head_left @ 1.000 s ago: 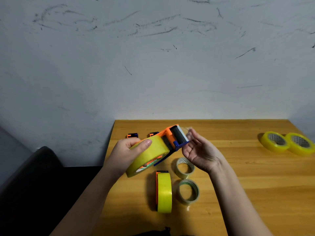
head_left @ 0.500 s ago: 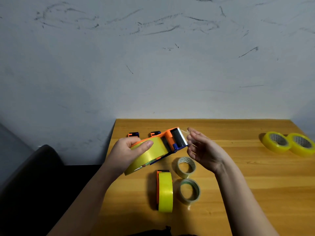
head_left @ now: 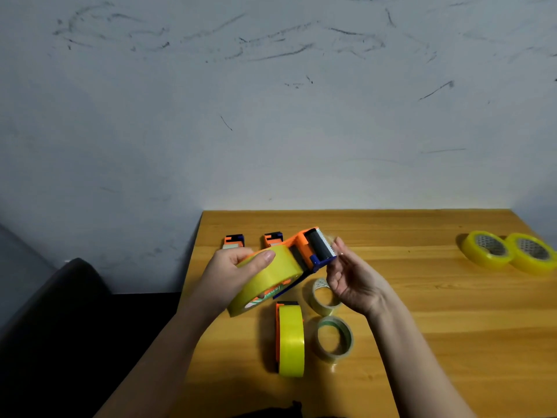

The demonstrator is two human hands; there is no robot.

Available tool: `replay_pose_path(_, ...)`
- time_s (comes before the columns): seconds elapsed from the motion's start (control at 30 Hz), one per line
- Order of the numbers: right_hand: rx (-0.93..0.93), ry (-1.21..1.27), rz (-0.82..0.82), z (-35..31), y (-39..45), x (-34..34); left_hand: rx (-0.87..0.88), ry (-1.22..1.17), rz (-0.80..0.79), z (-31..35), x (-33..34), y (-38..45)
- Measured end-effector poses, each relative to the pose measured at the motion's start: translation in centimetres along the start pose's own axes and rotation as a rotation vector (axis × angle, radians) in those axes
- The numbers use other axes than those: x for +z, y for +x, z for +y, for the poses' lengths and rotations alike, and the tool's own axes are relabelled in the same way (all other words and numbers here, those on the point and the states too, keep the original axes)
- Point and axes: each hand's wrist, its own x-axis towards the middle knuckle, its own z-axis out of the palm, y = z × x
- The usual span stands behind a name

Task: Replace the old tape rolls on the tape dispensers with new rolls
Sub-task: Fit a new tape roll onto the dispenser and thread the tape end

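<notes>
My left hand point(head_left: 232, 273) grips a full yellow tape roll point(head_left: 271, 276) mounted on an orange and blue tape dispenser point(head_left: 301, 245), held tilted above the wooden table point(head_left: 422, 327). My right hand point(head_left: 352, 279) is at the dispenser's toothed blade end, fingertips pinching the clear tape end point(head_left: 330, 237) there. A second dispenser with a full yellow roll point(head_left: 291, 339) lies on the table below. Two nearly used-up rolls point(head_left: 324, 300) point(head_left: 334, 339) lie beside it. Two new yellow rolls point(head_left: 485, 250) point(head_left: 532, 256) sit far right.
Two more small orange dispensers point(head_left: 233, 241) point(head_left: 273, 239) stand at the table's back left, behind my left hand. A scuffed wall rises just behind the table. A dark chair back point(head_left: 60, 297) is off the table's left edge.
The held dispenser has tipped a little flatter and its blade end has shifted slightly. My right hand has stayed at the blade, fingers moving slightly.
</notes>
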Motion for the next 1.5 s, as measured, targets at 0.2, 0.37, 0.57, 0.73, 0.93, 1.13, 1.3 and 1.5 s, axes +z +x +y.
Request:
replay_pose_path(0.2,0.018,-0.138,0.165,-0.2,-0.2,0.3,0.025,0.067,0.016,-0.3,0.2,0.2)
replay_pose_path(0.37,0.046,-0.237,0.159,-0.5,-0.5,0.9,0.052,0.072,0.03,-0.3,0.0,0.1)
replay_pose_path(0.57,0.075,-0.227,0.006,-1.1,-0.8,1.5,0.087,-0.063,0.022,-0.5,-0.5,-0.2)
replay_pose_path(0.73,0.077,-0.219,-0.089,-0.9,-1.1,2.7,0.07,-0.185,0.02,-0.8,-1.0,-0.1)
replay_pose_path(0.93,0.068,-0.239,-0.067,-0.2,-1.9,4.5,0.059,-0.267,0.001,-0.9,-1.5,-0.1)
replay_pose_path(1.13,0.022,-0.34,-0.098,0.2,-2.1,5.4,0.026,-0.313,-0.035,-0.8,-1.7,-0.5)
replay_pose_path(1.3,-0.011,-0.307,-0.071,0.4,-2.3,5.8,0.036,-0.286,-0.068,-0.4,-1.7,-0.6)
replay_pose_path(1.5,0.041,-0.297,-0.105,0.2,-1.5,5.4,0.031,-0.304,0.007,-0.1,-0.8,-0.8)
